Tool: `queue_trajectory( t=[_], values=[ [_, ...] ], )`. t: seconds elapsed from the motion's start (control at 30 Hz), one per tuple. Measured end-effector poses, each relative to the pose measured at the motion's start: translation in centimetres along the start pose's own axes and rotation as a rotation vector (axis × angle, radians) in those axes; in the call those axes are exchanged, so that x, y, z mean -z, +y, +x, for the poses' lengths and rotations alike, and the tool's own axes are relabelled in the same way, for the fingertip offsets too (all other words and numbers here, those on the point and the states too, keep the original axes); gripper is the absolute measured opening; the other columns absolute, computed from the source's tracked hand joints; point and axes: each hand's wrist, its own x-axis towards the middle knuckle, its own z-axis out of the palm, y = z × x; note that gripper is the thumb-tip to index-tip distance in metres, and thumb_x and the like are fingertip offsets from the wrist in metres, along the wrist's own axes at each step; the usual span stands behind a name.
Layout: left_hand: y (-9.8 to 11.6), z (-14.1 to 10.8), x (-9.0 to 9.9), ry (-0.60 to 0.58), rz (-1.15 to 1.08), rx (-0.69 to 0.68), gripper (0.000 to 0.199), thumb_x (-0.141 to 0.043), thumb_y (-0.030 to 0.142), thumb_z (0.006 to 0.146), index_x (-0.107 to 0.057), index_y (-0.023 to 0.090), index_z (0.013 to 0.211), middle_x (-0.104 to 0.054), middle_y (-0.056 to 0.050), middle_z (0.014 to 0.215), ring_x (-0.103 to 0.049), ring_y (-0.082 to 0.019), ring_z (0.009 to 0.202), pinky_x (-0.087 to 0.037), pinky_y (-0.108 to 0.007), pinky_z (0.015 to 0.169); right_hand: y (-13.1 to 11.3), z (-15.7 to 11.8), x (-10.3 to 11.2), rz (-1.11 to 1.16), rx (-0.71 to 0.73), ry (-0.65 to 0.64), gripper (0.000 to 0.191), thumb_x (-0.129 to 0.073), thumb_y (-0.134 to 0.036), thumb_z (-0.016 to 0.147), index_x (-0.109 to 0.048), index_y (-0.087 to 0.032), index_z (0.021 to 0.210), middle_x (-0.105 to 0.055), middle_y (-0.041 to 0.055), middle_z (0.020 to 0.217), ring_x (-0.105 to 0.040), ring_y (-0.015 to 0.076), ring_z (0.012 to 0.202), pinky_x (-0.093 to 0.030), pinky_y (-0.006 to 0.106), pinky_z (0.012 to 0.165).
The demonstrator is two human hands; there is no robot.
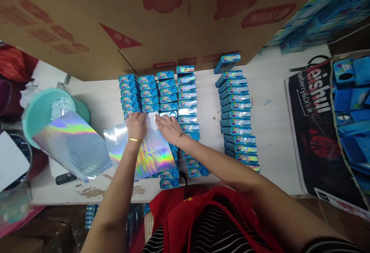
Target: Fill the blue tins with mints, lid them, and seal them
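Note:
A shiny holographic sheet [156, 154] lies over part of the rows of small blue boxes [168, 91]. At its top edge my left hand [137, 126] rests with the fingers bent down on the sheet. My right hand [169, 128] is just to the right, its fingers at a small whitish strip [152, 122] between the hands. What the fingertips pinch is too small to tell. Another holographic sheet [75, 145] lies to the left, partly over a teal tub [39, 110] with small pale pieces in it. A separate column of blue boxes [236, 114] stands to the right.
A large cardboard box [179, 25] stands along the back of the white table [268, 91]. At the right are black scissors [309, 63] and a black carton [315, 129] full of blue boxes. A small dark object [66, 178] lies near the front left edge.

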Motion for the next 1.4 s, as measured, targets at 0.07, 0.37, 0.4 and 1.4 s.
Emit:
queue_trajectory(
  t=[0.07,0.37,0.4,1.4],
  values=[
    [-0.2,-0.2,-0.4,-0.007,0.033,-0.036,0.027,-0.045,0.03,0.089,-0.069,0.026,0.101,-0.063,-0.012,0.1,-0.05,-0.029,0.098,-0.032,-0.042,0.083,0.0,0.2,-0.9,-0.031,-0.003,0.015,0.044,-0.034,-0.016,0.094,-0.045,-0.009,0.137,-0.04,0.0116,0.148,-0.04,0.0313,0.113,-0.036,0.046,0.083],
    [0.5,-3.2,0.3,-0.001,0.077,-0.15,0.022,-0.045,0.029,0.09,-0.064,0.026,0.1,-0.061,-0.01,0.122,-0.048,-0.029,0.108,-0.03,-0.042,0.083,-0.5,-0.3,-1.0,-0.069,-0.045,0.014,0.043,-0.032,-0.019,0.097,-0.044,-0.007,0.136,-0.039,0.0125,0.149,-0.042,0.0313,0.111,-0.035,0.045,0.083],
    [0.8,-4.1,0.7,-0.001,0.064,-0.145,0.02,-0.046,0.028,0.089,-0.064,0.025,0.099,-0.061,-0.01,0.121,-0.049,-0.028,0.107,-0.03,-0.041,0.083,-0.5,-0.3,-1.0,-0.063,-0.047,0.01,0.043,-0.033,-0.02,0.097,-0.044,-0.007,0.136,-0.038,0.0129,0.149,-0.042,0.0313,0.112,-0.035,0.045,0.083],
    [17.1,-8.9,-3.3,0.104,-0.684,0.334,0.011,-0.063,0.029,0.075,-0.059,0.021,0.07,-0.059,-0.002,0.082,-0.055,-0.019,0.087,-0.042,-0.035,0.084,5.6,-15.7,2.7,0.621,-0.64,0.435,0.025,-0.049,-0.035,0.086,-0.057,-0.02,0.067,-0.055,-0.0007,0.065,-0.05,0.0147,0.066,-0.039,0.026,0.067]
  ],
)
